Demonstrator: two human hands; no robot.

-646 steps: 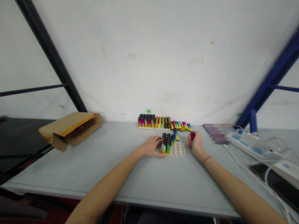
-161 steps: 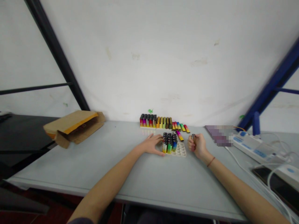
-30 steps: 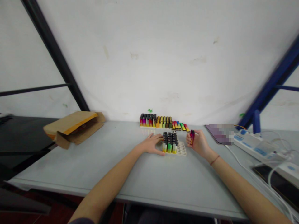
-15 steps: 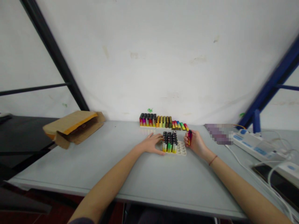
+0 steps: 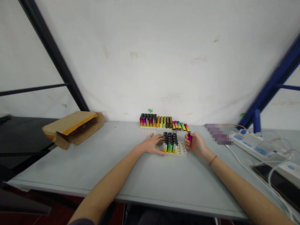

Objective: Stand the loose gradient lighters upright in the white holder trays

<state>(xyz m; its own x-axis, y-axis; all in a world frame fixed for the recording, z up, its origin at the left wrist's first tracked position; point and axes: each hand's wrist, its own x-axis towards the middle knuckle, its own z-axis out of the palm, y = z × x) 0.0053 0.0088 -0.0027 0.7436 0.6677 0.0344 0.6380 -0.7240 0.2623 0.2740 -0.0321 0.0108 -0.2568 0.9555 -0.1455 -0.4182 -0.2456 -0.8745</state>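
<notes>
A pale tray with round-cornered slots stands on the table in front of me. Upright lighters with black tops and yellow, green and white bodies fill its left part; bare slots show on the right. My left hand lies at the tray's left side, fingers spread, thumb by the front corner and fingertips against the back-left lighters. Just right of the tray, my right hand is closed around a magenta lighter, held upright with its dark top uppermost.
Farther back stand lighters with black tops and a yellow-to-brown group. Several colourful lighters lie beside them. An opened cardboard package is at left. Power strips, white cables and a phone occupy the right side.
The lighter in my right hand has turned from tilted with its dark, yellow-marked side showing to upright with its magenta body showing. My left hand and the tray stay put.
</notes>
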